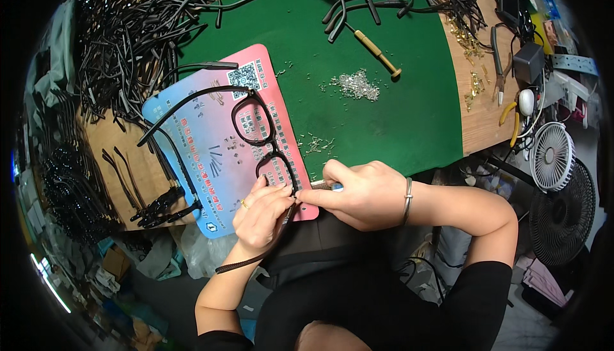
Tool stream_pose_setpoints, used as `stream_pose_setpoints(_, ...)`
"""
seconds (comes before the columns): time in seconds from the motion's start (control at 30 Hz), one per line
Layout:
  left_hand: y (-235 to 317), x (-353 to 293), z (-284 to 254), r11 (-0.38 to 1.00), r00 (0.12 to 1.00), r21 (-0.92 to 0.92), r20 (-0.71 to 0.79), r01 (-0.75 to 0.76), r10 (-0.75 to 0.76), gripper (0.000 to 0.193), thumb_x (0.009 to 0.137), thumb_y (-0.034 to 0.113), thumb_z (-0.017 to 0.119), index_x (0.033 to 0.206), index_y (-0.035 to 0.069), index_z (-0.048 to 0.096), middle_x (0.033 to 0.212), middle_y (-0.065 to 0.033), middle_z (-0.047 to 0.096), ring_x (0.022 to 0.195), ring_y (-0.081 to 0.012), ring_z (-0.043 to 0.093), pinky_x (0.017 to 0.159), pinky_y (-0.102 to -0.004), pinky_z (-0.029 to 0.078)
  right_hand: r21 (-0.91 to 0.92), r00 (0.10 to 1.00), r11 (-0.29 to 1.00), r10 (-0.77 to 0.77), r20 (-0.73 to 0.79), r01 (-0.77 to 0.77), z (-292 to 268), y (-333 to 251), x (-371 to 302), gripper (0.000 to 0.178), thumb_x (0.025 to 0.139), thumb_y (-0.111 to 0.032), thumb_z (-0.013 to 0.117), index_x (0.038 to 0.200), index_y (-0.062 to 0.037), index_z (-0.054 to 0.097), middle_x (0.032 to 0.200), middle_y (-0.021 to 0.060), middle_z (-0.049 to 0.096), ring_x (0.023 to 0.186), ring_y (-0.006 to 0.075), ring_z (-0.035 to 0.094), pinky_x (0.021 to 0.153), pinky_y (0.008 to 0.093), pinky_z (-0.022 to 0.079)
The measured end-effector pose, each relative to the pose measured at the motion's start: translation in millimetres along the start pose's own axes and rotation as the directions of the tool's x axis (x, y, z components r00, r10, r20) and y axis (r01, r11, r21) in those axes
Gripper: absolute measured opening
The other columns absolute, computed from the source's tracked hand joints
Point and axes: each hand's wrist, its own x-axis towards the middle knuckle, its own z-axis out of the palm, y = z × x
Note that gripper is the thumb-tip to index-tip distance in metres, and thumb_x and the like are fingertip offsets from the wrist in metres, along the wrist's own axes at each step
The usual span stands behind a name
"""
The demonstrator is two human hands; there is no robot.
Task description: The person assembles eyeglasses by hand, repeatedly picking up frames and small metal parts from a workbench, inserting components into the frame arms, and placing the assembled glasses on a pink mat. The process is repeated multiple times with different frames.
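My left hand (259,218), a ring on one finger, pinches a black eyeglass frame (273,135) near one end hinge. One temple of the frame stretches to the upper left above a pink and blue printed mat (214,127). The other temple (246,263) hangs past the mat's near edge. My right hand (361,194), with a bracelet at its wrist, is closed around something with a bluish part, mostly hidden. Its index fingertip meets the frame's hinge area beside my left fingers. A loose temple (204,66) lies across the mat's far edge.
A green cloth (409,127) bears a pile of tiny silvery screws (358,85) and a brass-coloured screwdriver (377,52). Black temples (134,38) are heaped far left, more at the back. Pliers (499,66), brass-coloured bits (474,85) and a white fan (553,157) are on the right.
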Motion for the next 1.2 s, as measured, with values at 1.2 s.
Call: stream_pose_setpoints(1.2, 5, 11, -6, 0.964, 0.986, -0.23, -0.071, 0.131, -0.151, 0.019, 0.064, 0.007, 0.079, 0.076, 0.008, 0.064, 0.075, -0.0023, 0.065, 0.07, -0.0174, 0.06, 0.101, -0.0473, 0.032, -0.071, 1.0, 0.997, 0.01, -0.009, -0.011, -31, -3, -7, 0.047, 0.077, -0.018, 0.063, 0.119, -0.0071, 0.046, 0.087, 0.0116, 0.05, 0.06, 0.0261, 0.061, 0.05, 0.0352, 0.05)
